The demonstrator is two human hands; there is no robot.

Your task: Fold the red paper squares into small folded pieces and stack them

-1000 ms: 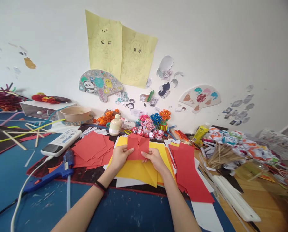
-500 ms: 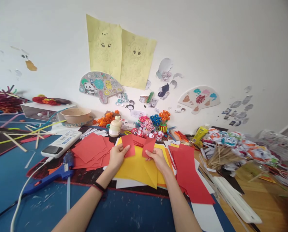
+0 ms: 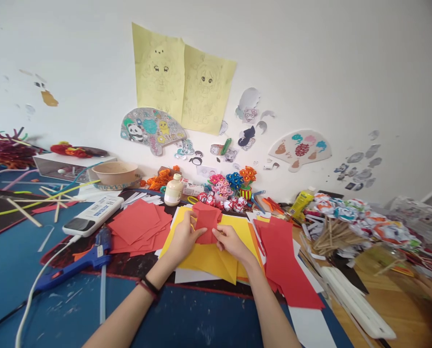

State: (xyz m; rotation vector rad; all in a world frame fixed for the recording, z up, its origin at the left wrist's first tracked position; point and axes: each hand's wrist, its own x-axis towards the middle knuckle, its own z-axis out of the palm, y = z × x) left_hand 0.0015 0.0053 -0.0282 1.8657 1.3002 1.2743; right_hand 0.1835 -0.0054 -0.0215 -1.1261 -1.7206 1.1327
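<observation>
A small folded red paper is held between both hands above a spread of yellow sheets. My left hand grips its left side with fingers curled over the edge. My right hand pinches its lower right part. The paper's sides are pressed together into a narrow, creased shape. A stack of red paper squares lies just left of my left hand. Long red paper strips lie right of my right hand.
A blue glue gun with a white cord and a white remote lie at the left. A cream bottle, paper flowers, a yellow glue bottle and a bowl line the wall. Sticks and crumpled paper crowd the right.
Half a second ago the red paper was spread apart between the hands; now both hands have come together and folded it shut into a narrower piece.
</observation>
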